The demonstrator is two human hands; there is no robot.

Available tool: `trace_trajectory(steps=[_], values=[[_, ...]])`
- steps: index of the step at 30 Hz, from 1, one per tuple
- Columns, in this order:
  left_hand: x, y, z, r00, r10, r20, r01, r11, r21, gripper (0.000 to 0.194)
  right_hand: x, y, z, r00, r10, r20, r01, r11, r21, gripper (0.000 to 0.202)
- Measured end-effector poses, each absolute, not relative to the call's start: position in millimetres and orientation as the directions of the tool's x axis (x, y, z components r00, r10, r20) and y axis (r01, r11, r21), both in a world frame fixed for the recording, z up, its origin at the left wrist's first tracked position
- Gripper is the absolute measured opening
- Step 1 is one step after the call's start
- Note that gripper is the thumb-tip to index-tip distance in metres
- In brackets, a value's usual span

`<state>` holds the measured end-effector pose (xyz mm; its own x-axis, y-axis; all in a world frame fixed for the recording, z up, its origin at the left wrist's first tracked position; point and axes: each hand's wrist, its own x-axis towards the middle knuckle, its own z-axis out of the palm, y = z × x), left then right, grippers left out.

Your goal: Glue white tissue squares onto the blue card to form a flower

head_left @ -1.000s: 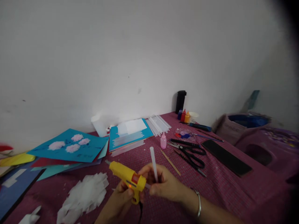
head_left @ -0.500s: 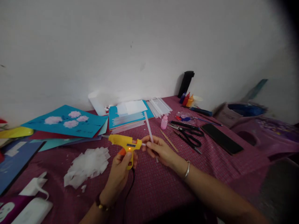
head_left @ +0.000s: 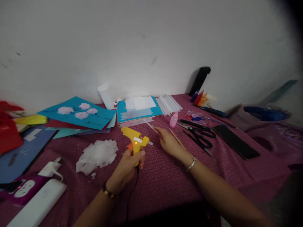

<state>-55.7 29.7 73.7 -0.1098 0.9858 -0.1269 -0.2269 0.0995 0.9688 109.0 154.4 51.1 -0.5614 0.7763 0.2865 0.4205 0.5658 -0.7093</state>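
Note:
My left hand (head_left: 129,165) is closed around the handle of a yellow hot glue gun (head_left: 134,138), its small light glowing orange. A short clear stub pokes out behind the gun. My right hand (head_left: 167,140) is low over the cloth, right of the gun, with its fingertips on the near end of a translucent glue stick (head_left: 151,126). The stick slants away toward the papers; the thumb is mostly hidden. Left of the gun lies a heap of white translucent paper pieces (head_left: 98,156). A pink bottle (head_left: 173,120) stands just beyond my right hand.
Blue sheets with pale flowers (head_left: 75,110) lie at the back left. Clear sticks (head_left: 168,104) lie by the wall. Black scissors (head_left: 201,134), a phone (head_left: 235,142) and paint bottles (head_left: 199,98) are on the right. A purple power strip (head_left: 28,190) sits at front left.
My right hand has come away from the rear of the glue gun and lowered the glue stick, upright before, toward the cloth. My left hand still holds the gun, now tilted differently.

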Motion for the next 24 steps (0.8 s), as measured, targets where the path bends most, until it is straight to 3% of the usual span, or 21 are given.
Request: trace_trajectory(steps=[2, 4, 8, 11, 16, 18, 21, 24], values=[[-54, 33, 73, -0.126, 0.985, -0.122, -0.203, 0.095, 0.975, 0.02, 108, 151, 52, -0.58, 0.75, 0.318, 0.361, 0.587, -0.724, 0.053], [-50, 40, 72, -0.157, 0.98, -0.121, -0.174, 0.093, 0.98, 0.021, 105, 142, 53, -0.673, 0.675, 0.303, 0.18, 0.546, -0.818, 0.055], [-27, 56, 81, -0.086, 0.989, -0.124, -0.072, 0.118, 0.99, 0.019, 98, 120, 57, -0.845, 0.501, 0.186, -0.168, 0.082, -0.982, 0.061], [-14, 59, 99, 0.096, 0.99, -0.102, 0.096, 0.092, 0.991, 0.022, 98, 110, 65, -0.76, 0.627, 0.173, -0.35, -0.169, -0.922, 0.055], [-51, 64, 125, 0.51, 0.832, -0.218, 0.436, -0.031, 0.9, 0.018, 121, 112, 86, -0.633, 0.767, 0.102, -0.538, -0.341, -0.771, 0.033], [-83, 82, 130, 0.437, 0.869, -0.234, 0.624, -0.106, 0.774, 0.021, 129, 116, 85, -0.618, 0.78, 0.101, -0.566, -0.351, -0.746, 0.033], [-126, 129, 131, 0.265, 0.96, -0.092, 0.854, -0.189, 0.485, 0.023, 133, 121, 70, -0.637, 0.77, 0.041, -0.535, -0.403, -0.742, 0.034], [-143, 181, 124, 0.236, 0.972, -0.012, 0.948, -0.227, 0.224, 0.025, 129, 124, 50, -0.678, 0.732, -0.065, -0.468, -0.497, -0.731, 0.036]])
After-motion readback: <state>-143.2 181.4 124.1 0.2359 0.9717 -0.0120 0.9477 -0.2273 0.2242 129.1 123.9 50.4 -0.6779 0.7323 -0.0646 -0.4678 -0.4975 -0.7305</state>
